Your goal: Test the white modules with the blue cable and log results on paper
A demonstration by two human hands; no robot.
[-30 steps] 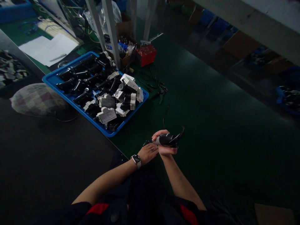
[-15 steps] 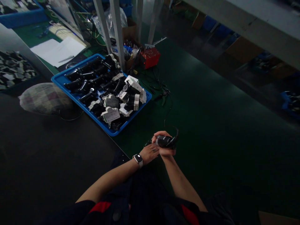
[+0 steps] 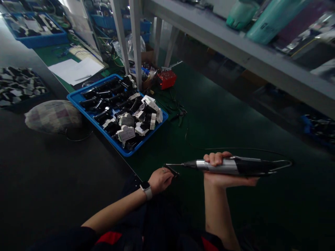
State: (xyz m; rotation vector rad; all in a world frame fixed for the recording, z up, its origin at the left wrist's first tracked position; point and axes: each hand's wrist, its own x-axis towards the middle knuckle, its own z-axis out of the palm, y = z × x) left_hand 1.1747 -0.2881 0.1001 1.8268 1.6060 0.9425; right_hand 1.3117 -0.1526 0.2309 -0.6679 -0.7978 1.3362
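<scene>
My right hand is wrapped around an electric screwdriver with a silver and black body. The tool lies nearly level, its long thin bit pointing left. My left hand, with a watch at the wrist, is closed on a small dark part. The bit's tip is at the upper end of that part; whether it touches cannot be made out. A thin cord runs behind the tool. To the upper left, a blue tray holds several black tubular parts with white housings.
Cutting pliers and a red box lie beyond the tray. Left of it are a plaid cushion and papers. A grey shelf with teal bottles crosses the upper right, its posts standing behind the tray.
My right hand has moved right and turned the screwdriver level, pointing left. My left hand has shifted slightly left, away from the right. The view has tilted up, showing more of the shelf.
</scene>
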